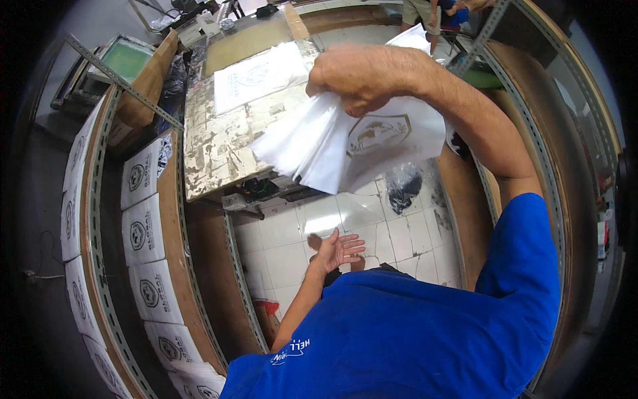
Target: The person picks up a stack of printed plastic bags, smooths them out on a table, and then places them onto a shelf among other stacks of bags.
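Note:
High over the near edge of the table, my right hand is closed on a bunch of thin white printed sheets. They may be flat bags; the frame does not settle which. The bunch hangs down and fans out below my fist, with a gold and dark emblem on the sheet facing me. Lower down, in front of my body, my left hand is open, palm up with fingers spread, touching nothing. On the paint-stained table lies a flat stack of white printed sheets.
Shelves at my left hold several white printed stacks. A green-meshed frame stands at the far left. More shelving rises at my right. Clear plastic wrap lies on the tiled floor. Another person's legs show beyond.

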The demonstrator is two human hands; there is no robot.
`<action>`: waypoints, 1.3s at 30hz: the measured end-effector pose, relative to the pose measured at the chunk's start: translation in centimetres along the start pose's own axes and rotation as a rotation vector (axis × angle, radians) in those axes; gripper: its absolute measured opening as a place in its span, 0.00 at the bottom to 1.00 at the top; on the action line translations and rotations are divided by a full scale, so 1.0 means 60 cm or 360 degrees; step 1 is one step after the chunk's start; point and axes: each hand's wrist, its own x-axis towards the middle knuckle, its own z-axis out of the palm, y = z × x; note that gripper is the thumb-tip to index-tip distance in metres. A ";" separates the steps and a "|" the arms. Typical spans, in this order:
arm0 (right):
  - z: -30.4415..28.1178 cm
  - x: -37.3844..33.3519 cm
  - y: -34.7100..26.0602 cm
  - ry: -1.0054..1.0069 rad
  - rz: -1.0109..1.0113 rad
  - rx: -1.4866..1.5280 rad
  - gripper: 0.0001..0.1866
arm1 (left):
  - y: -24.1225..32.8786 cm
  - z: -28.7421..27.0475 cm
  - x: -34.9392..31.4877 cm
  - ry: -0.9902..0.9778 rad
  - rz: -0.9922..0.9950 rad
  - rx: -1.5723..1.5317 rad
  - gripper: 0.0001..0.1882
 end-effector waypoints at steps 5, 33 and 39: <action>-0.010 0.116 0.056 0.0387 -0.0279 -0.0146 0.22 | 0.171 -0.023 0.022 -0.0321 0.0046 -0.0366 0.60; -0.063 0.461 0.236 0.0567 -0.0482 0.0074 0.20 | 0.702 -0.117 0.073 -0.0611 0.0410 -0.0682 0.45; -0.077 0.458 0.229 0.0491 -0.0465 0.0118 0.17 | 0.735 -0.132 0.071 -0.1342 0.0195 -0.1107 0.47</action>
